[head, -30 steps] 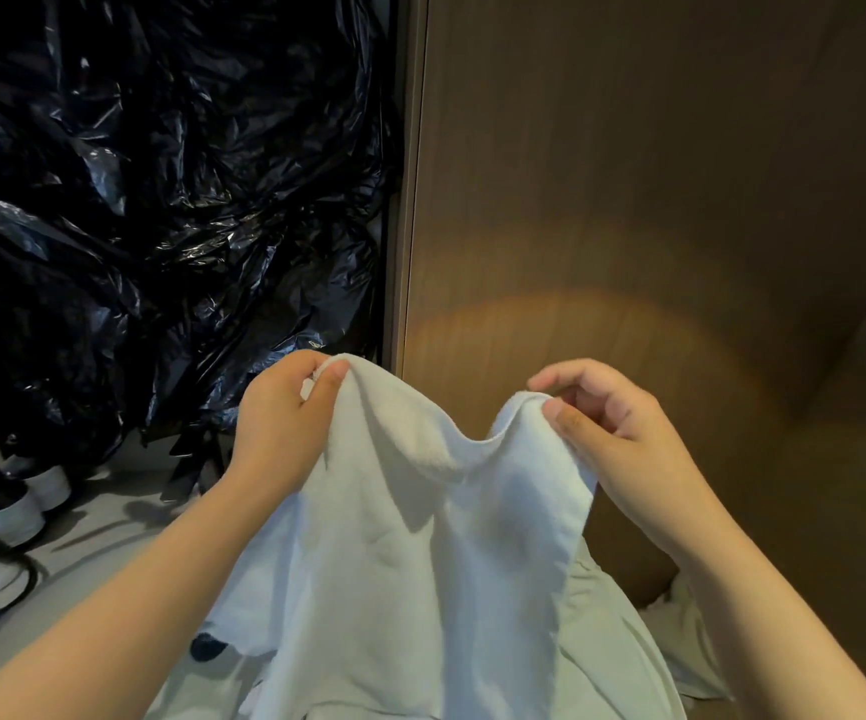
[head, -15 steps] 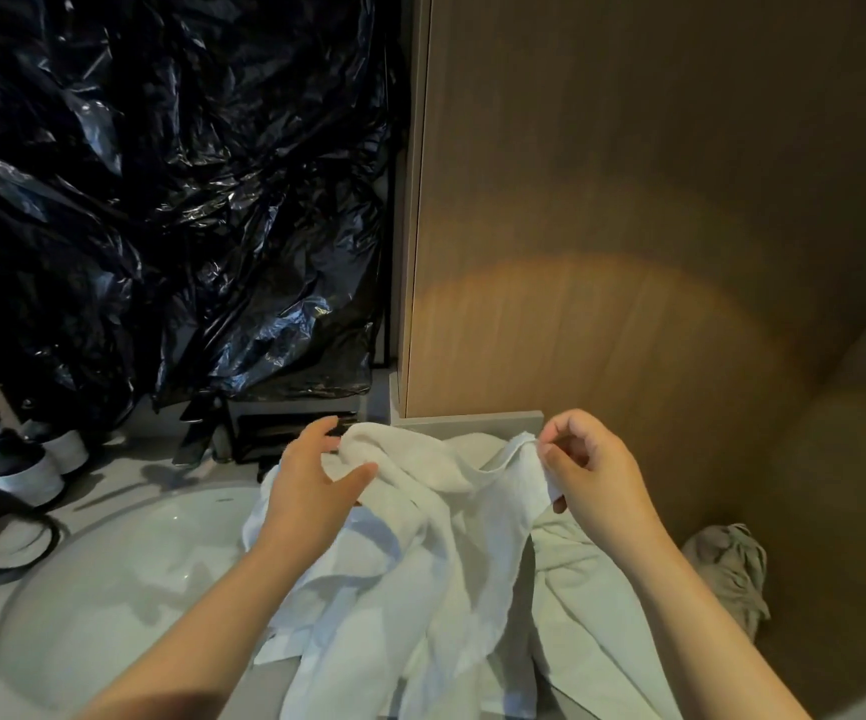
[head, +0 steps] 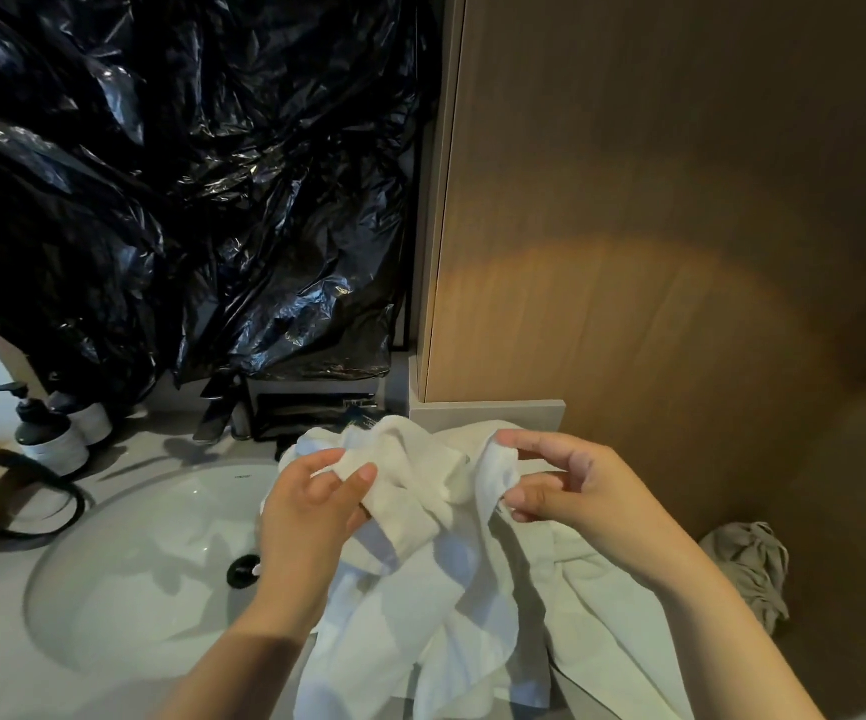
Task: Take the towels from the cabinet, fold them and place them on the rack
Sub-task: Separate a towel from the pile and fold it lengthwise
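Observation:
A white towel (head: 420, 605) hangs bunched over the counter's edge beside the sink. My left hand (head: 311, 517) grips a thick fold of it near the top left. My right hand (head: 571, 491) pinches another edge of the same towel between thumb and fingers. A paler towel (head: 607, 605) lies spread under it on the right. A crumpled grey cloth (head: 747, 569) sits lower right against the wooden panel (head: 654, 226). No rack is in view.
A white oval sink (head: 124, 569) with a dark drain fills the lower left. Two pump bottles (head: 51, 439) stand at the far left by a black cable. Black plastic sheeting (head: 176, 174) covers the wall above the tap (head: 217, 413).
Both hands have lowered the towel from chest height down to the counter. The top edge, held stretched before, is now bunched between the hands.

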A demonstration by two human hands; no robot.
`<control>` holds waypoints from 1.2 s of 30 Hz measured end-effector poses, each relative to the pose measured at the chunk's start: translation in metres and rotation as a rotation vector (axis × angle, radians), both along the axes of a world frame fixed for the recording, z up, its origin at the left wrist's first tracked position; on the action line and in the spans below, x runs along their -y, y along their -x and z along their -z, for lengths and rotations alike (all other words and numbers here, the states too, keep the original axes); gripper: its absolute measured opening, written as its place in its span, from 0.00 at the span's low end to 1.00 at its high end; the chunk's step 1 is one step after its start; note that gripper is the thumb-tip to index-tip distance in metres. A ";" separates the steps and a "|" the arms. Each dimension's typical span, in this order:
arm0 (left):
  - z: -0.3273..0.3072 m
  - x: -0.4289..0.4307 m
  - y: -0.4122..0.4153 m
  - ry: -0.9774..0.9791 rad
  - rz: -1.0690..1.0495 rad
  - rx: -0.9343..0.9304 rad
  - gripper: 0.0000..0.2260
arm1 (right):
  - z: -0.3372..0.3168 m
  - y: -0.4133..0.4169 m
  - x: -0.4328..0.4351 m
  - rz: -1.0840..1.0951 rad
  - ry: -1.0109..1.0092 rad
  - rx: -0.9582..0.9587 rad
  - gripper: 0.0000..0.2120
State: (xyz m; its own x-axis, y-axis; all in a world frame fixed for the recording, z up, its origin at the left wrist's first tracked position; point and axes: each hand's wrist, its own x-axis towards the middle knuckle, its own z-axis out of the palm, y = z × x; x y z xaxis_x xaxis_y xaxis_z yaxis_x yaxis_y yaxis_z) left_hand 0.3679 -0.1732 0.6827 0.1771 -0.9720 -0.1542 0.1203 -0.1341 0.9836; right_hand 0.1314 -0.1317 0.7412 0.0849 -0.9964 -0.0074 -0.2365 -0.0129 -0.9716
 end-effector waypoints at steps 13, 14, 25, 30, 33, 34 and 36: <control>-0.035 -0.012 0.017 0.213 0.203 -0.031 0.04 | 0.007 0.000 0.000 0.091 0.241 -0.413 0.09; -0.035 -0.012 0.019 0.209 0.216 -0.018 0.04 | 0.007 0.001 0.000 0.103 0.257 -0.453 0.07; -0.046 -0.021 0.034 0.250 0.421 -0.059 0.05 | -0.007 -0.007 -0.022 0.151 0.354 -0.047 0.04; -0.057 -0.026 0.046 0.264 0.509 -0.120 0.05 | -0.018 -0.013 -0.028 0.146 0.413 -0.041 0.05; -0.057 -0.031 0.050 0.266 0.527 -0.115 0.06 | -0.018 -0.012 -0.032 0.154 0.411 -0.070 0.05; -0.057 -0.032 0.051 0.259 0.523 -0.111 0.06 | -0.017 -0.012 -0.032 0.161 0.397 -0.091 0.05; -0.056 -0.034 0.052 0.247 0.522 -0.103 0.06 | -0.011 -0.012 -0.032 0.192 0.374 -0.099 0.06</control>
